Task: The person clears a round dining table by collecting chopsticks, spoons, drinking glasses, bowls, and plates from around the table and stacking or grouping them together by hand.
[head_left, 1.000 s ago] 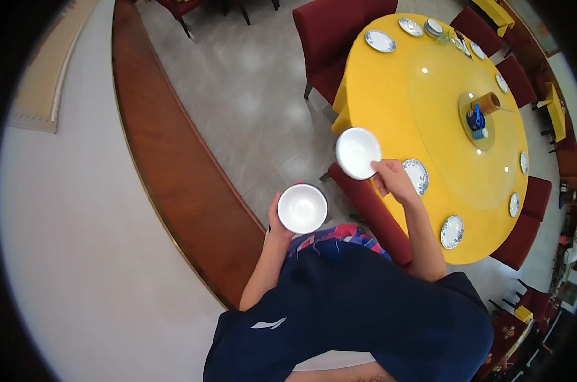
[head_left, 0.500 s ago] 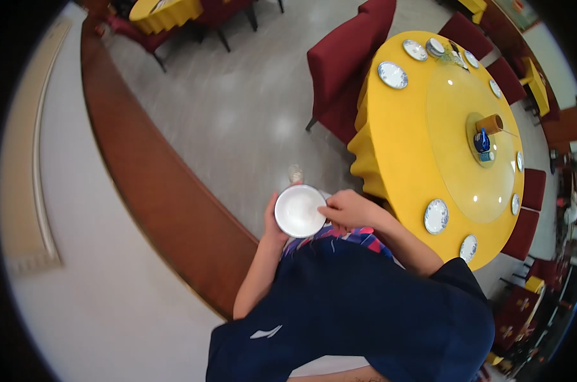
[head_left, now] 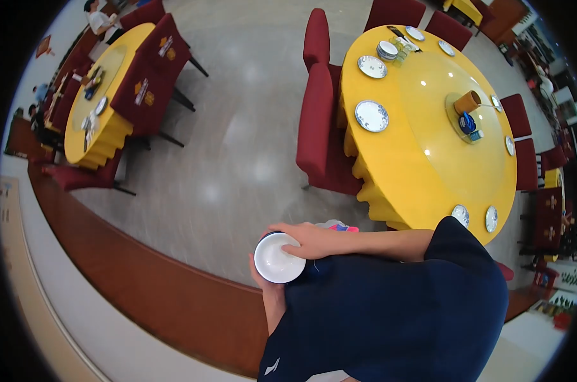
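Observation:
A white bowl (head_left: 277, 266) with a dark blue rim is held in front of my body, its open side facing up toward me. My left hand (head_left: 256, 275) wraps around the bowl's left and lower side, its fingers partly hidden behind it. From the right, my right hand (head_left: 305, 239) grips the rim, thumb inside and the other fingers along the far outer edge. Whether more bowls are stacked beneath cannot be seen.
To the right stands a round table with a yellow cloth (head_left: 390, 172), carrying patterned plates (head_left: 372, 116), stacked bowls (head_left: 387, 50) and a glass turntable. Red chairs (head_left: 317, 121) surround it. A second yellow table (head_left: 113, 130) is at left; a person (head_left: 102, 22) stands behind it.
My view has turned left, bringing the second table into sight. My right hand has moved from the bowl's right edge over its far rim, with the thumb inside.

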The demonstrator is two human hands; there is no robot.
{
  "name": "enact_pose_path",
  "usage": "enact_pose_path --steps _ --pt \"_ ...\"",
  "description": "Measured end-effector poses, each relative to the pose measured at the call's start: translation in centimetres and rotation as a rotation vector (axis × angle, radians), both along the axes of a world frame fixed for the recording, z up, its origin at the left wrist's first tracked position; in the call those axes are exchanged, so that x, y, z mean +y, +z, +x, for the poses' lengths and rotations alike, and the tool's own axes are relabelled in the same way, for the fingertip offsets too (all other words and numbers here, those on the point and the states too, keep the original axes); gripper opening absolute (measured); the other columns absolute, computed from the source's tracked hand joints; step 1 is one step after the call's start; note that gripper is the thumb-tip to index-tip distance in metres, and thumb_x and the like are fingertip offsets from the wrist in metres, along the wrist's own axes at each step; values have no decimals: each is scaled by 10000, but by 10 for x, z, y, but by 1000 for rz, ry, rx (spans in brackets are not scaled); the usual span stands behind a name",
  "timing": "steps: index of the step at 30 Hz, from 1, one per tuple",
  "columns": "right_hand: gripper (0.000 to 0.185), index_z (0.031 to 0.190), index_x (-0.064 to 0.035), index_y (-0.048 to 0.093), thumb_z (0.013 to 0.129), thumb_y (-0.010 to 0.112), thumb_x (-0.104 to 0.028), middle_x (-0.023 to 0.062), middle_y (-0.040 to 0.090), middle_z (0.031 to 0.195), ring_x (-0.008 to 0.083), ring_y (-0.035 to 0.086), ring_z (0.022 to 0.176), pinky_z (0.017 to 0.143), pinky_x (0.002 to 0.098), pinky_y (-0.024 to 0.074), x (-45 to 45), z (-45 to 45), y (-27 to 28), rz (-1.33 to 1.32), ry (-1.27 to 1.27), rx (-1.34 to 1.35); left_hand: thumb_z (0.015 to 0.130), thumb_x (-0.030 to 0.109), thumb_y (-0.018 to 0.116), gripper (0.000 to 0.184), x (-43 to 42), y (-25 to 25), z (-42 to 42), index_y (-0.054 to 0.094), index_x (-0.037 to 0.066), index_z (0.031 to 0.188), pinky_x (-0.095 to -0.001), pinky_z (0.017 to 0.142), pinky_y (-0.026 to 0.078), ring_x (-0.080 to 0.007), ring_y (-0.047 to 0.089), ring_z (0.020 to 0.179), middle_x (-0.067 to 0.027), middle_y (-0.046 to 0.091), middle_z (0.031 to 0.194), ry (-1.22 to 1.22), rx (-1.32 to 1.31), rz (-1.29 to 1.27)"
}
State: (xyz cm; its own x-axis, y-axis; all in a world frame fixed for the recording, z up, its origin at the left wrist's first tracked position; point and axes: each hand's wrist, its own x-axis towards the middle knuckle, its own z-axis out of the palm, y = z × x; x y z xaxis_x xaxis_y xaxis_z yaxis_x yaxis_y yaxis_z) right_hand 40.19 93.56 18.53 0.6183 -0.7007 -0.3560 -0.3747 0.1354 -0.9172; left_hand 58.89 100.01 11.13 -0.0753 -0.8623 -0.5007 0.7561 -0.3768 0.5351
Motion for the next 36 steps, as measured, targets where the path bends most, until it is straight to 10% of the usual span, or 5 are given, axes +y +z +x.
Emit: enact_pose_path --steps 6,14,24,36 --pt "563 1445 -80 354 897 483 -54 139 506 1356 232 473 1278 1063 360 376 -117 75 -48 110 -291 -257 986 494 284 644 -162 -27 76 472 12 1370 -424 1027 442 -312 535 1221 -176 535 1341 -179 36 -19" --pt "527 1404 -45 379 888 480 -6 171 540 1290 260 517 1222 1028 367 409 -269 128 -33 -18 -708 -275 976 527 355 645 -394 3 124 500 13 1336 -438 980 493 -329 572 1180 -185 576 1292 -585 19 110" --pt "515 1396 15 346 894 461 -1 184 537 1246 241 518 1186 988 349 425 -410 57 -69 105 -1422 -405 987 498 406 587 -636 -16 -21 523 17 1302 -379 937 526 -254 615 1128 -153 612 1246 -1404 -133 34" --pt "450 1348 -18 418 902 467 4 176 562 1231 260 538 1182 1009 365 413 -669 -145 -59 -58 -1516 -236 1040 323 340 451 -880 34 -243 462 39 1368 -381 1012 468 -248 557 1201 -136 559 1310 -1242 -324 -28"
